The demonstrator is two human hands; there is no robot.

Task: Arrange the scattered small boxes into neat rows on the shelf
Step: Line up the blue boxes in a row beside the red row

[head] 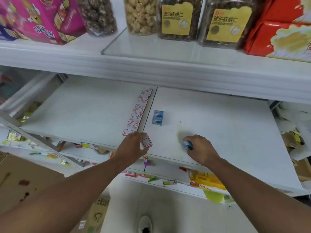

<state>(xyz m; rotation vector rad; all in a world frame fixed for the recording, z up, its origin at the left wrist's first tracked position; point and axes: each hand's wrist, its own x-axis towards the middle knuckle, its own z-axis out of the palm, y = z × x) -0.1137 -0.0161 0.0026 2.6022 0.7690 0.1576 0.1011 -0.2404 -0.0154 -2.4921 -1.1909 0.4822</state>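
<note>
Two hands at the shelf (218, 132): left hand (133, 147) pinches a red box (146, 142), right hand (200, 148) grips a blue box (187, 145).

Bright, even light from overhead — the flat white shelf board (218, 125) looks washed out, with only a soft grey shadow beside the right hand (200, 148). The clear plastic jars with yellow labels (225, 22) are smeared by blur, and the wide lens bows the edges — corners go soft.
</note>
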